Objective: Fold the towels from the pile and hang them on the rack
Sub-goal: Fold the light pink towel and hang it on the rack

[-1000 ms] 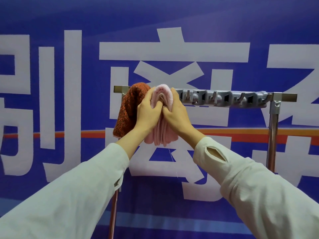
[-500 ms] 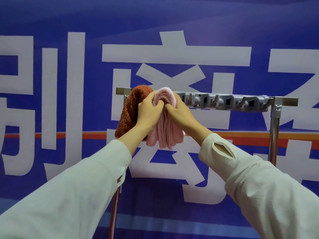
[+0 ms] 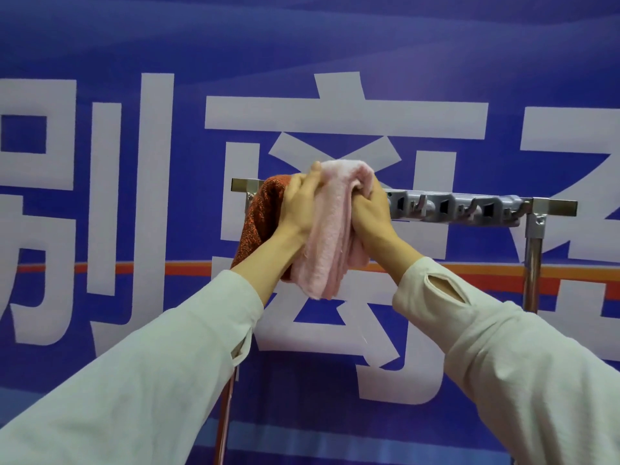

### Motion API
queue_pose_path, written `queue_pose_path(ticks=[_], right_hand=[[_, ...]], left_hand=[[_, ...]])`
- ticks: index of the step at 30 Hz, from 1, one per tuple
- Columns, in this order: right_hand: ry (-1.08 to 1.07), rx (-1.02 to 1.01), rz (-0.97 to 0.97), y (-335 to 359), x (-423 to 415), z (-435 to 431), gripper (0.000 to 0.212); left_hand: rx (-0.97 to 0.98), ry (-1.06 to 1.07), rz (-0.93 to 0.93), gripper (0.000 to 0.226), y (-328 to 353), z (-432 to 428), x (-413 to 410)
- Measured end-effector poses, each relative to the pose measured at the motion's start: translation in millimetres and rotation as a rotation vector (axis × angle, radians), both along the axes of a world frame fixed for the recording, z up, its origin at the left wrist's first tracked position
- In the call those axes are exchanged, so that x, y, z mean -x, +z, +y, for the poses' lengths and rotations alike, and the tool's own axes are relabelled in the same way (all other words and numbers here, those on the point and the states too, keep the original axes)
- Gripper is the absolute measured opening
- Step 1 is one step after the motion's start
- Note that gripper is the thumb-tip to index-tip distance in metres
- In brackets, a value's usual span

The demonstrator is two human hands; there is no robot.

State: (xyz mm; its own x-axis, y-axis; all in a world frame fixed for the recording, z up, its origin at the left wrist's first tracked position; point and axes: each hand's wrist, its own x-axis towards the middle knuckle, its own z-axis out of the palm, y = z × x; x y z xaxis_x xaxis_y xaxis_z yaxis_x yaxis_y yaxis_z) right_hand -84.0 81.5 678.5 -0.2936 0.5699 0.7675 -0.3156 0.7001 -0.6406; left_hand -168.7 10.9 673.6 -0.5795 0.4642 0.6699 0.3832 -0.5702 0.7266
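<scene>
Blue banner with big white characters fills the background. At centre frame a soft, fluffy pink towel, folded into a thick narrow bundle, hangs with its long axis vertical and its rounded fold uppermost, at the left end of the metal rack. The left hand grips its left side, thumb up on the crown. The right hand curls its fingers into the right side. Behind the left hand, a coarse rust-orange towel drapes over the bar. Grey plastic hooks line the bar rightward. Both arms reach upward in pale sleeves.
</scene>
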Motion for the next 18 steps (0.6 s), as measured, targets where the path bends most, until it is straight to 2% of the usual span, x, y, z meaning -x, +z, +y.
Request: queue_pose_path(ticks=[2, 4, 6, 8, 10, 13, 16, 18], right_hand=[[0.035, 0.013, 0.008, -2, -7, 3, 0.019], [0.059, 0.018, 0.015, -1, -18, 4, 0.011], [0.131, 0.033, -0.001, 0, -27, 2, 0.004], [0.199, 0.041, -0.044, -1, -35, 0, 0.013], [0.208, 0.076, -0.090, -4, -40, -1, 0.008], [0.045, 0.153, -0.144, -3, -42, 7, 0.010], [-0.220, 0.208, -0.349, -3, -45, 16, 0.021], [-0.210, 0.291, -0.424, -4, -48, 16, 0.019]], left_hand=[[0.137, 0.127, 0.004, 0.048, -1, 0, -1], [0.190, 0.155, -0.023, 0.059, -1, 0, -2], [0.199, -0.059, -0.130, 0.060, 3, -6, -7], [0.221, -0.293, -0.218, 0.050, 10, -13, -12], [0.266, -0.429, -0.275, 0.041, 15, -19, -14], [0.351, -0.517, -0.394, 0.026, 17, -24, -13], [0.364, -0.464, -0.489, 0.017, 14, -22, -15], [0.320, -0.427, -0.519, 0.010, 11, -19, -19]])
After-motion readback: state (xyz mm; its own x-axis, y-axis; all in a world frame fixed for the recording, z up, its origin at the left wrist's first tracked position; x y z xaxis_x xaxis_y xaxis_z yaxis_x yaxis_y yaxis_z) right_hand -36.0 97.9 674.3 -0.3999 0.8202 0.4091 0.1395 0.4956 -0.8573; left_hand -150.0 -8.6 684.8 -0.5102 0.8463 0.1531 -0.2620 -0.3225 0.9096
